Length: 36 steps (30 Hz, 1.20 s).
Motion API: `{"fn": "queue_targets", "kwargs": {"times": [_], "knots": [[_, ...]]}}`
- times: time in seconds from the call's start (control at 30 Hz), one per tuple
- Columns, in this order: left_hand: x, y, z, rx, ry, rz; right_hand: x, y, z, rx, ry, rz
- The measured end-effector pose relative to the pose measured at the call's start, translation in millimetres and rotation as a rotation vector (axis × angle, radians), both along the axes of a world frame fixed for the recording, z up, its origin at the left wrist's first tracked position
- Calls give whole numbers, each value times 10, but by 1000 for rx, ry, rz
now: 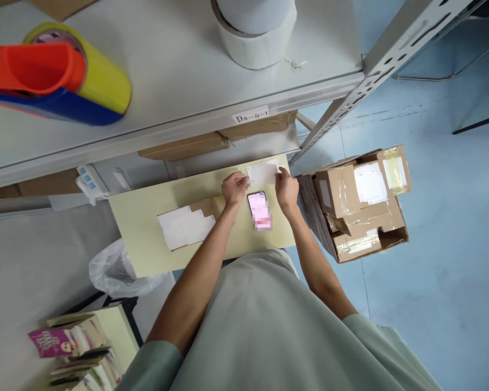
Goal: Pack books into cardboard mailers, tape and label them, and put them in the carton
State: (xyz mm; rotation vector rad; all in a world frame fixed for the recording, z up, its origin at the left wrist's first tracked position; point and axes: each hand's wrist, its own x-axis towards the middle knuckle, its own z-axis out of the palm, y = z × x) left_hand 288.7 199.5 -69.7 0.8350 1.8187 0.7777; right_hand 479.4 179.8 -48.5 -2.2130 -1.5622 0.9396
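Both my hands hold a white paper label (262, 173) above a pale yellow table (146, 217). My left hand (234, 188) pinches its left edge, fingers closed. My right hand (287, 190) pinches its right edge. A phone (259, 209) with a lit pink screen lies on the table between my wrists. To the left of it lies a pile of white labels and small brown boxes (186, 226).
A grey metal shelf (179, 108) runs overhead with a tape dispenser (52, 76) and a white roll (255, 32). An open carton of taped parcels (358, 201) stands on the blue floor at right. A plastic bag (114, 269) and books (69, 342) lie lower left.
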Motion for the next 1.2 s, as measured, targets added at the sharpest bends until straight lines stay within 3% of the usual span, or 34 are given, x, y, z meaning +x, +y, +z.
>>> {"fn": "queue_targets", "kwargs": {"times": [0.23, 0.47, 0.57, 0.67, 0.83, 0.97, 1.2], "knots": [[82, -10, 122, -3, -46, -17, -41, -12, 129, 28, 14, 27], [254, -8, 351, 104, -250, -214, -202, -84, 327, 163, 53, 109], [257, 27, 400, 106, -141, -220, -301, -140, 380, 168, 111, 216], [142, 59, 404, 81, 21, -183, -330, -182, 317, 201, 211, 252], [-164, 95, 415, -10, 43, -137, -240, -62, 41, 189, 218, 186], [-353, 159, 445, -71, 157, -190, -289, 208, -86, 24, 156, 197], [-557, 229, 442, -93, 389, -308, -608, 591, -144, -250, 60, 132]]}}
